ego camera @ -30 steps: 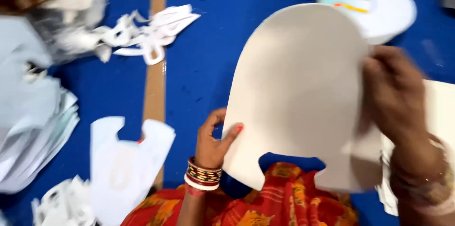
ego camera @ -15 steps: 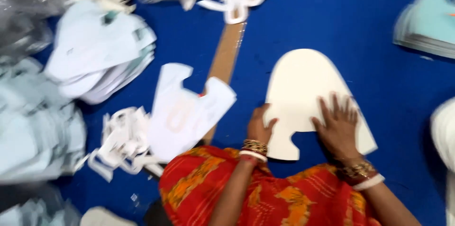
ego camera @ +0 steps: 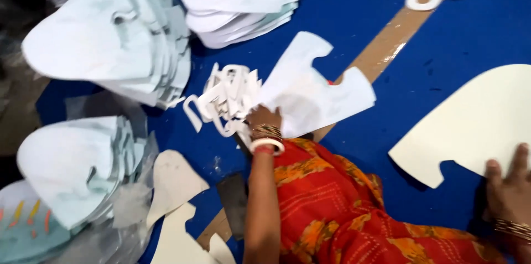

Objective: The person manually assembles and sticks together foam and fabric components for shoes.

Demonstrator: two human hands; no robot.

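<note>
White cutout sheet (ego camera: 310, 92) is pinched by left hand (ego camera: 264, 117); right hand (ego camera: 511, 184) lies spread on cream template (ego camera: 475, 120).

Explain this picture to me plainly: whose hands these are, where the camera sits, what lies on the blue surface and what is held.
The camera sits on a person's head and looks down, so both hands are that person's own. The left hand, with bangles at the wrist, reaches to a white cut-out sheet beside a tangle of white offcut strips; whether it grips the sheet is hard to tell. The right hand lies flat on the edge of a larger cream cut-out board. Around them on the blue surface lie stacks of similar pale shaped sheets. The red patterned cloth is the person's clothing.
</note>
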